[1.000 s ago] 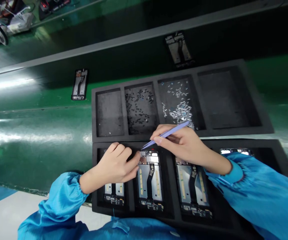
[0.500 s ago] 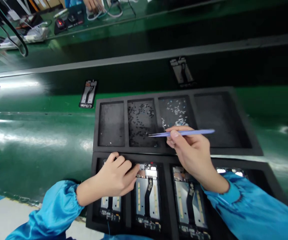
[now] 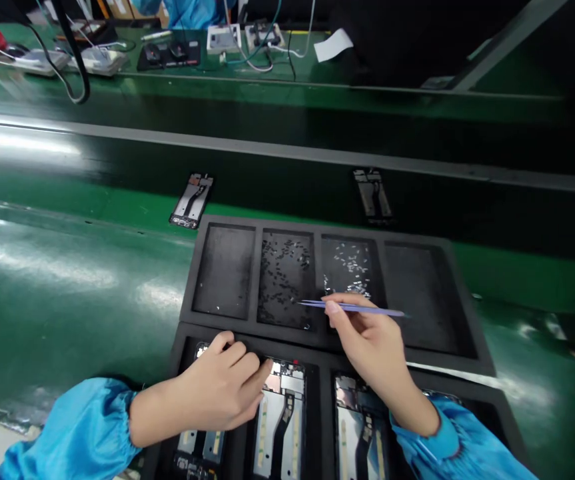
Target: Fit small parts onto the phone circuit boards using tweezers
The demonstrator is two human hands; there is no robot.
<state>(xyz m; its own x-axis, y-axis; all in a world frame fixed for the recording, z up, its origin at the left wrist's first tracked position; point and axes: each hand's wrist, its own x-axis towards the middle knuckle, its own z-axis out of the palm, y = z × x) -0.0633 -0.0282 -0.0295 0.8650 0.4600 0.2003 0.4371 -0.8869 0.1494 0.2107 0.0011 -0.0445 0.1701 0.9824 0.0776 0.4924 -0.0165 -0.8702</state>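
Observation:
My right hand (image 3: 374, 347) pinches a pair of purple tweezers (image 3: 362, 309). The tips point left over a compartment (image 3: 287, 320) of the black foam tray, where many tiny dark pieces (image 3: 282, 263) lie. Whether the tips hold a piece is too small to tell. Bent, slightly parted fingers of my left hand (image 3: 217, 383) rest over the lower tray, the index fingertip at the top corner of an opened phone (image 3: 280, 427) with a black ribbon cable. That hand partly covers another opened phone (image 3: 202, 447). A third opened phone (image 3: 362, 433) lies below my right hand.
Tiny shiny pieces (image 3: 352, 260) lie in the neighbouring compartment. Beyond the upper foam tray (image 3: 192, 267), phone frames (image 3: 192, 200) lie on the green surface, another (image 3: 373, 197) farther right. A ledge (image 3: 267, 145) runs behind them. Cables and small devices (image 3: 224, 39) stand at the back, near a person's blue sleeve (image 3: 187, 12).
The view has shifted, so the trays appear lower and the far bench shows more. My right hand still holds the tweezers over the same compartment; my left hand stays at the phone.

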